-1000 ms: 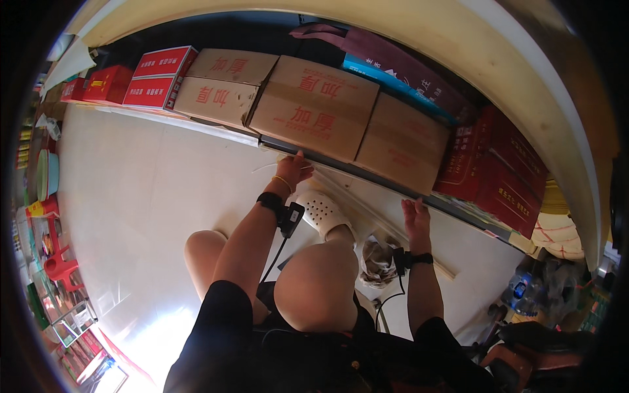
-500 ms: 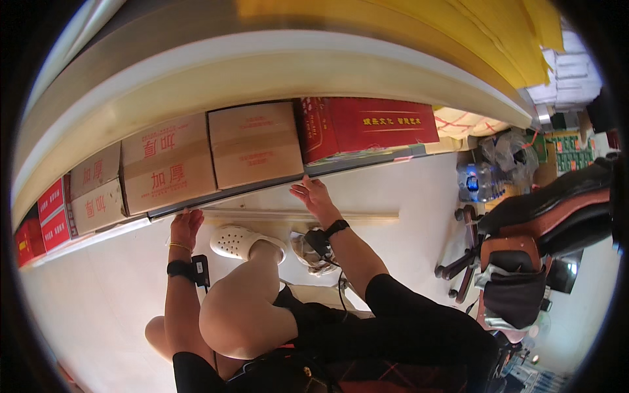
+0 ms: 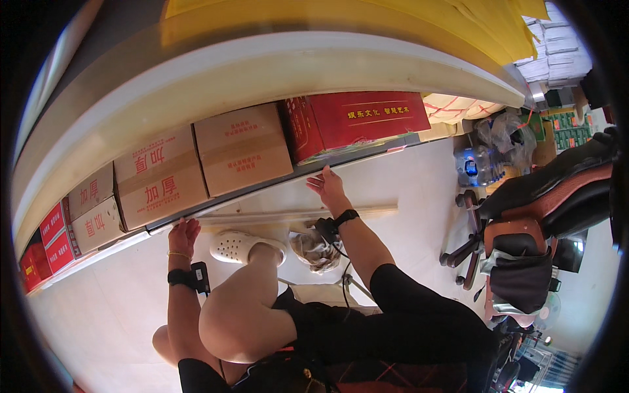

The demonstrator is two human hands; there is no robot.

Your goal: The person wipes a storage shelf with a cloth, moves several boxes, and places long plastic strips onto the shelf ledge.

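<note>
A long dark board with a pale front edge (image 3: 262,188) runs under the cardboard boxes, beneath an overhanging cream ledge (image 3: 282,72). My left hand (image 3: 184,238) is at this edge below a large brown cardboard box (image 3: 160,177); its fingers are loosely bent, fingertips against or just by the edge. My right hand (image 3: 327,190) is open below a red box (image 3: 360,118), fingers apart and fingertips close to the edge; whether they touch it cannot be told. A second cardboard box (image 3: 242,147) stands between them. Neither hand visibly holds anything.
Smaller cardboard boxes (image 3: 97,209) and red cartons (image 3: 57,236) line the left. Yellow cloth (image 3: 393,26) lies above. Below are a pale strip (image 3: 295,216), my clog (image 3: 229,247) and a crumpled bag (image 3: 316,252). A wheeled chair (image 3: 517,229) and bottled water (image 3: 473,167) stand right.
My right hand has slid right along the edge, from beside the second cardboard box to below the red box. My left hand stays near its place. The whole view has shifted slightly.
</note>
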